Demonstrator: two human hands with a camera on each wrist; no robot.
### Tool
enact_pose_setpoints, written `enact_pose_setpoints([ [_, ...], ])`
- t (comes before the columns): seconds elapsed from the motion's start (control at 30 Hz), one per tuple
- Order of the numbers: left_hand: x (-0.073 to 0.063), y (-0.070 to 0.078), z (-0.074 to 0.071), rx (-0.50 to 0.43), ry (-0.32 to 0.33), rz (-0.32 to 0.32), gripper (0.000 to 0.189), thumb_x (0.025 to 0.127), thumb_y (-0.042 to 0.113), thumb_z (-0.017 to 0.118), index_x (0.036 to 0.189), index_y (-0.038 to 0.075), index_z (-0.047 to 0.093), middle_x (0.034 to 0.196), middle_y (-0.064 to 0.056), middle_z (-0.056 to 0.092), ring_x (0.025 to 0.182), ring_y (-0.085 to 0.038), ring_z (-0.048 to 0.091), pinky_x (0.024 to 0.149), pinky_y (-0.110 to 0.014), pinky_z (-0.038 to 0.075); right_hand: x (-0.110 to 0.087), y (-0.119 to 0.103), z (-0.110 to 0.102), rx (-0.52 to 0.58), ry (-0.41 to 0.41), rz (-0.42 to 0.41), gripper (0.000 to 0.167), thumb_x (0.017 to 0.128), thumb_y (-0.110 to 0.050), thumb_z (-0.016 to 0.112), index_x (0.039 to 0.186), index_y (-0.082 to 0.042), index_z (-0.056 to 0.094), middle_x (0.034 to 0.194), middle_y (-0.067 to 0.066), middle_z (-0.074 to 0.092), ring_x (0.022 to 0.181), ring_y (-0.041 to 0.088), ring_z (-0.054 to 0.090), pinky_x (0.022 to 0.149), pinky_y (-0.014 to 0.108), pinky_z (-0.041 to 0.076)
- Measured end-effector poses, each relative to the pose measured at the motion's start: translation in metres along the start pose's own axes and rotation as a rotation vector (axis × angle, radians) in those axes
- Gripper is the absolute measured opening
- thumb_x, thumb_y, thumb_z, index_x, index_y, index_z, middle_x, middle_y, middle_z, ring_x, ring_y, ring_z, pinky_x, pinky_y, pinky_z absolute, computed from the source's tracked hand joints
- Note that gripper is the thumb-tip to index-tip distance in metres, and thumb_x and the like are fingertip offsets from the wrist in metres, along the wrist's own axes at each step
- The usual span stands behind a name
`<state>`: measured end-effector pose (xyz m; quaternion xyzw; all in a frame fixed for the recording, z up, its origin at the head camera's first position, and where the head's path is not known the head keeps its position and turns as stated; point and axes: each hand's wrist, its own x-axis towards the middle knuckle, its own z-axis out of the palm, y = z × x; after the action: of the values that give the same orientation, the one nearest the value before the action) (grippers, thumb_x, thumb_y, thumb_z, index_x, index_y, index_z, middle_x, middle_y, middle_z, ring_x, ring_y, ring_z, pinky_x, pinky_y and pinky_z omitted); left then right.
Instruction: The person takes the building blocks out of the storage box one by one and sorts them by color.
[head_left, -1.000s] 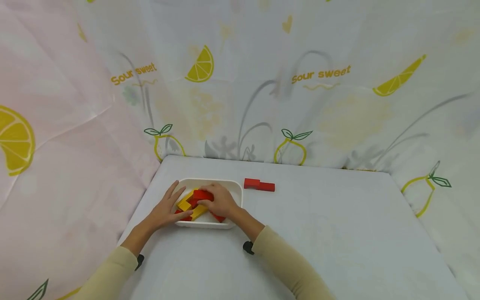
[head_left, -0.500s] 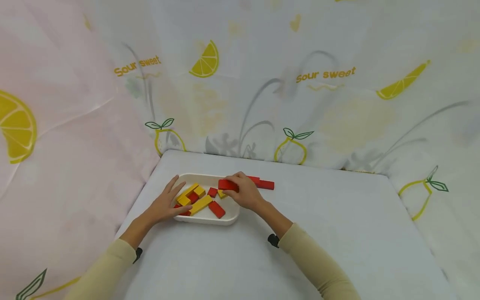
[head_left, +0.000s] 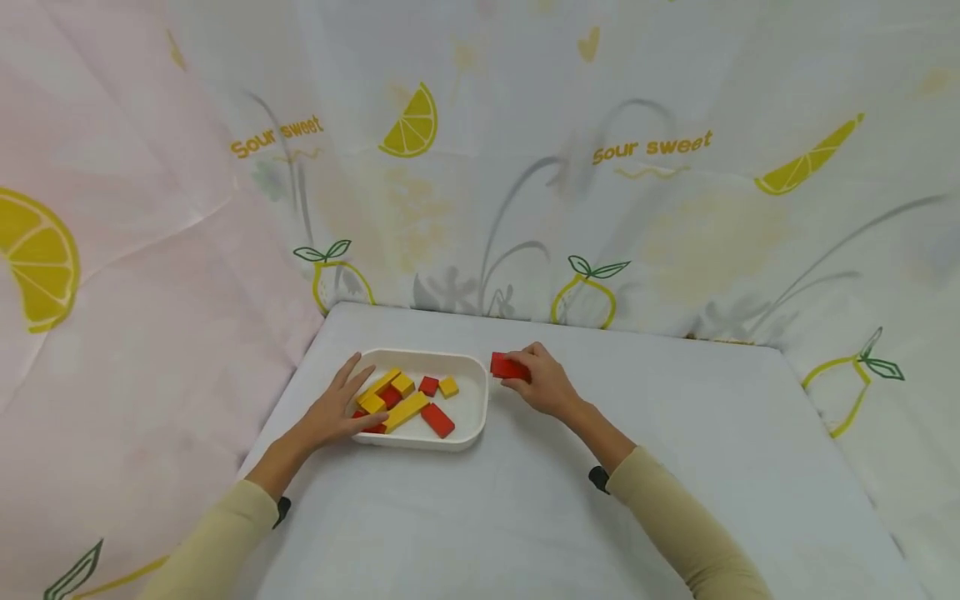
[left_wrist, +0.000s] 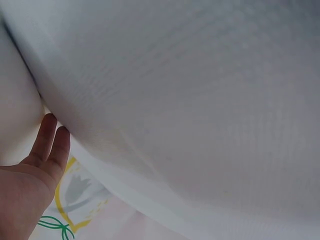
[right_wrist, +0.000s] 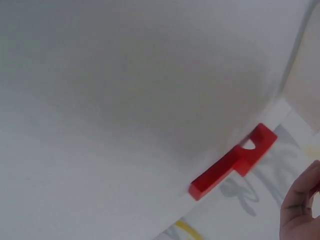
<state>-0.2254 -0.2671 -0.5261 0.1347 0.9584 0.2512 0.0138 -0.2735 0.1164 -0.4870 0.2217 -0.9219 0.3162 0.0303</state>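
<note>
My left hand (head_left: 333, 414) lies at the left end of a white tray (head_left: 480, 408), its fingers spread and fairly straight, the thumb reaching over the front rim. In the left wrist view, two straight fingers of the left hand (left_wrist: 32, 185) show. Right of the tray, my right hand (head_left: 551, 385) pinches a red toy block (head_left: 510, 367). In the right wrist view, the right hand (right_wrist: 300, 202) is cut off by the edge. Nearby on the table are a long red block (right_wrist: 215, 175) and a red arch block (right_wrist: 257, 145), mostly hidden in the head view.
Inside the tray are several blocks, including a red block (head_left: 438, 420), a long yellow block (head_left: 407, 411), a small yellow cube (head_left: 448, 386) and a small red cube (head_left: 429, 385). A lemon-print cloth (head_left: 480, 167) hangs behind the white table (head_left: 675, 450).
My right hand has lifted a red block out of the tray and carried it right, beyond the rim, to the red blocks on the table. The left hand has stayed at the tray's left end.
</note>
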Motion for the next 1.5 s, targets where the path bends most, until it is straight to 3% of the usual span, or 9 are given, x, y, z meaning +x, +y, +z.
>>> enact_pose_setpoints([
  [0.43, 0.000, 0.001, 0.002, -0.015, -0.010, -0.019, 0.096, 0.081, 0.058, 0.069, 0.156, 0.012, 0.029, 0.166, -0.015, 0.003, 0.145, -0.045, 0.026, 0.105, -0.071, 0.035, -0.025, 0.055, -0.024, -0.067, -0.054, 0.116, 0.041, 0.088, -0.022, 0.075, 0.125, -0.008, 0.064, 0.111, 0.011, 0.058, 0.099, 0.023, 0.056, 0.084, 0.037, 0.057],
  [0.73, 0.000, -0.001, 0.000, -0.008, 0.006, -0.012, 0.095, 0.082, 0.057, 0.068, 0.155, 0.010, 0.030, 0.166, -0.017, 0.006, 0.144, -0.046, 0.026, 0.106, -0.071, 0.034, -0.032, 0.079, -0.036, -0.108, -0.106, 0.165, 0.034, 0.089, -0.021, 0.074, 0.119, -0.008, 0.065, 0.107, 0.012, 0.059, 0.097, 0.024, 0.056, 0.085, 0.039, 0.056],
  [1.03, 0.001, -0.001, 0.002, -0.015, 0.004, -0.020, 0.094, 0.083, 0.055, 0.068, 0.156, 0.011, 0.030, 0.166, -0.017, 0.006, 0.145, -0.045, 0.025, 0.107, -0.071, 0.033, -0.028, 0.100, -0.042, -0.112, -0.220, 0.242, 0.033, 0.088, -0.020, 0.074, 0.116, -0.006, 0.063, 0.109, 0.013, 0.060, 0.100, 0.026, 0.056, 0.086, 0.043, 0.055],
  [1.2, 0.001, -0.001, 0.003, -0.016, 0.006, -0.018, 0.094, 0.082, 0.055, 0.069, 0.155, 0.010, 0.031, 0.166, -0.018, 0.006, 0.145, -0.046, 0.026, 0.107, -0.070, 0.033, -0.022, 0.109, -0.038, -0.075, -0.248, 0.303, 0.036, 0.089, -0.021, 0.074, 0.119, -0.005, 0.063, 0.110, 0.014, 0.060, 0.102, 0.028, 0.055, 0.088, 0.043, 0.055],
  [1.4, 0.000, 0.001, 0.002, -0.013, 0.011, -0.022, 0.093, 0.082, 0.054, 0.069, 0.155, 0.010, 0.031, 0.166, -0.018, 0.006, 0.145, -0.046, 0.026, 0.106, -0.070, 0.034, -0.013, 0.114, -0.038, -0.048, -0.262, 0.293, 0.037, 0.088, -0.022, 0.074, 0.120, -0.005, 0.066, 0.112, 0.015, 0.062, 0.105, 0.030, 0.054, 0.092, 0.047, 0.052],
  [1.5, 0.000, 0.001, 0.002, -0.009, 0.016, -0.011, 0.093, 0.083, 0.055, 0.069, 0.155, 0.010, 0.032, 0.165, -0.018, 0.007, 0.144, -0.045, 0.027, 0.106, -0.070, 0.035, -0.011, 0.116, -0.038, -0.021, -0.256, 0.331, 0.037, 0.089, -0.023, 0.073, 0.122, -0.008, 0.066, 0.118, 0.015, 0.061, 0.110, 0.031, 0.052, 0.095, 0.048, 0.051],
])
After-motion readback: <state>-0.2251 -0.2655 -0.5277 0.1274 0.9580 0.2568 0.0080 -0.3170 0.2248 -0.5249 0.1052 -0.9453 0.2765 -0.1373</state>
